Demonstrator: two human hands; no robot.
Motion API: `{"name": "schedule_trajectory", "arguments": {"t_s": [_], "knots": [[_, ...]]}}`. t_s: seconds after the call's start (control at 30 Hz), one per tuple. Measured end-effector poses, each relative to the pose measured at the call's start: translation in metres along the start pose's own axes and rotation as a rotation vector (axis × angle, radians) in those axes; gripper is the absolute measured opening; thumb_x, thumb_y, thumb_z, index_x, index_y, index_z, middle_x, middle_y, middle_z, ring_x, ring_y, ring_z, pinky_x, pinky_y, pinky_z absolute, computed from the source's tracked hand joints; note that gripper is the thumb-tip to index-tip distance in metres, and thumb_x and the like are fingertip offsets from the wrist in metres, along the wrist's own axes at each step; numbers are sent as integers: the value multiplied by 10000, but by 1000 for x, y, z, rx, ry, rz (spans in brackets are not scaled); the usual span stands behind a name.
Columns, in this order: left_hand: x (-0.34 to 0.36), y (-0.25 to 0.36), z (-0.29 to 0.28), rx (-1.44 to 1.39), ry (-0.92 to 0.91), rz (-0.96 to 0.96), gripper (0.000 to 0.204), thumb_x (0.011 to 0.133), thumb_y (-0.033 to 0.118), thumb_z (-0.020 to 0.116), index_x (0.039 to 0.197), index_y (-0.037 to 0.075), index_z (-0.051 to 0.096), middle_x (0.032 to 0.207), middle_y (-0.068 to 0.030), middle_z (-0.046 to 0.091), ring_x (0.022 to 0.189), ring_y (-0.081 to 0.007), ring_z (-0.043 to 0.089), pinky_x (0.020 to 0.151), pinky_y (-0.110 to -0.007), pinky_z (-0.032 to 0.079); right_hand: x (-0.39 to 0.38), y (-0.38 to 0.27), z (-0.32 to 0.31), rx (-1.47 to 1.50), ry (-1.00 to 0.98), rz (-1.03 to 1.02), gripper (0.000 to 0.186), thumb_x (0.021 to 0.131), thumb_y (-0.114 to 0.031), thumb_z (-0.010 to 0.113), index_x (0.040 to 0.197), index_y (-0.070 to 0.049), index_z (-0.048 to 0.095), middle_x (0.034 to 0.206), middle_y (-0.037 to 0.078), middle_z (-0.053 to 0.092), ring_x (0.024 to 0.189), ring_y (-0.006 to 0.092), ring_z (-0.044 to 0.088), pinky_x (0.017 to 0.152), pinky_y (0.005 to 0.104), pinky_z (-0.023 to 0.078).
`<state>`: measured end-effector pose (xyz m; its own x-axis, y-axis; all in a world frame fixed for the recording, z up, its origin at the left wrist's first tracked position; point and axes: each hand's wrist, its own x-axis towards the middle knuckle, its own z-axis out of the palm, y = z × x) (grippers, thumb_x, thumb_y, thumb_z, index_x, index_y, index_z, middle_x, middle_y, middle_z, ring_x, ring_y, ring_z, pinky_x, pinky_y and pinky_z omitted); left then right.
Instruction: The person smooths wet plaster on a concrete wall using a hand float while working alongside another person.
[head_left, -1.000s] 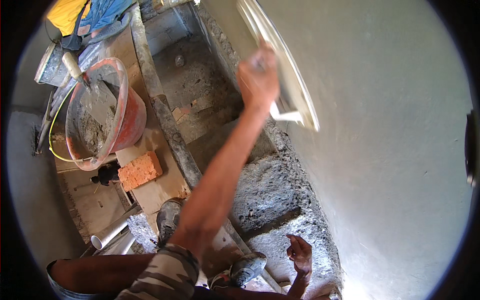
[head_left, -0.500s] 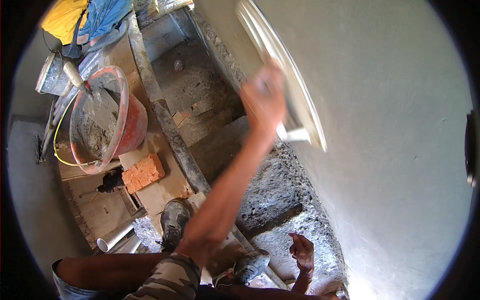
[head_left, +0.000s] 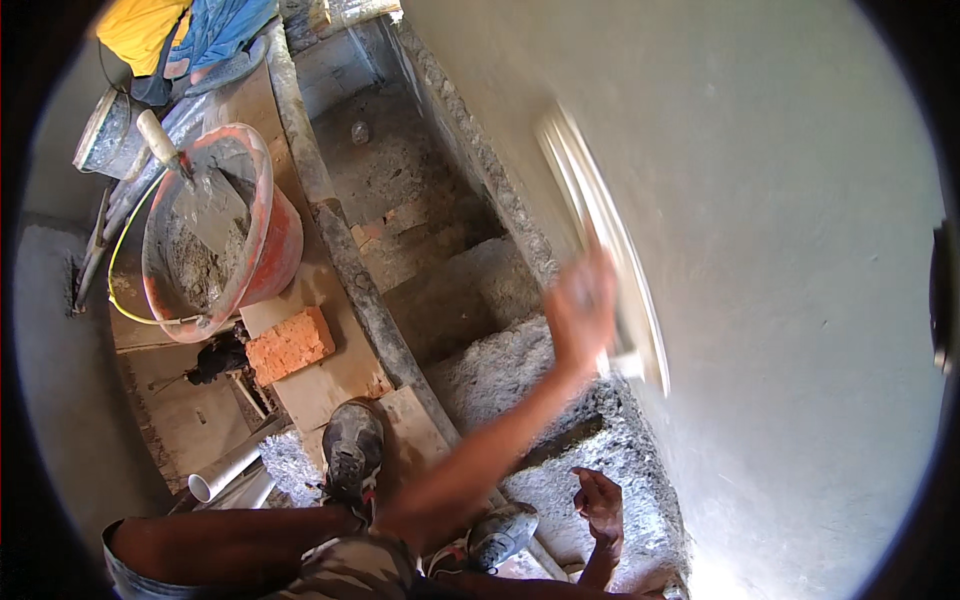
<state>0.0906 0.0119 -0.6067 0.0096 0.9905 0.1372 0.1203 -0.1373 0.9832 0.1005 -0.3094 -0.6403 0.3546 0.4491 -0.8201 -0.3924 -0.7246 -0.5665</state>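
Observation:
My left hand [head_left: 582,310] is closed around the handle of a plastering trowel, blurred by motion. The trowel's long pale blade [head_left: 612,235] lies against the smooth grey plastered wall [head_left: 780,260], seen almost edge-on, and a white handle end [head_left: 626,366] shows below the fist. Low in the picture my right hand [head_left: 600,505] hangs in front of a rough concrete step, its fingers loosely bent and apart, with nothing visible in them. Left of my feet a red bucket [head_left: 275,250] holds grey mortar [head_left: 200,265]. A pointed trowel [head_left: 212,205] with a pale handle rests in it.
An orange brick [head_left: 290,345] sits on the boards [head_left: 345,340] beside my shoe [head_left: 352,450]. White pipes [head_left: 225,472] lie nearby. Rough concrete steps [head_left: 500,370] descend between boards and wall. A smaller pail [head_left: 105,135] and yellow and blue cloth [head_left: 225,30] are at far left.
My left hand has slid the plastering trowel down along the wall, nearer to me and slightly right. My right hand has barely moved. The view has shifted slightly.

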Motion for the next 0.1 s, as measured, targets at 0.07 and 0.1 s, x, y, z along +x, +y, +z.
{"name": "schedule_trajectory", "arguments": {"t_s": [0.07,0.1], "knots": [[-78,-79,37,-644,107,48,578,967,178,560,1481,62,322,1368,-174,524,1143,-181,585,896,-315,525,11,3,19,-28,-61,-30,312,950,-283,620,1103,-18,677,560,3,553,457,42,416,428,214,293],[-75,-90,30,-595,110,69,578,967,178,560,1481,62,322,1368,-174,524,1143,-181,585,896,-315,525,23,8,20,-67,-113,39,306,943,-286,630,1108,-32,678,563,2,555,468,47,441,447,214,324]]}}
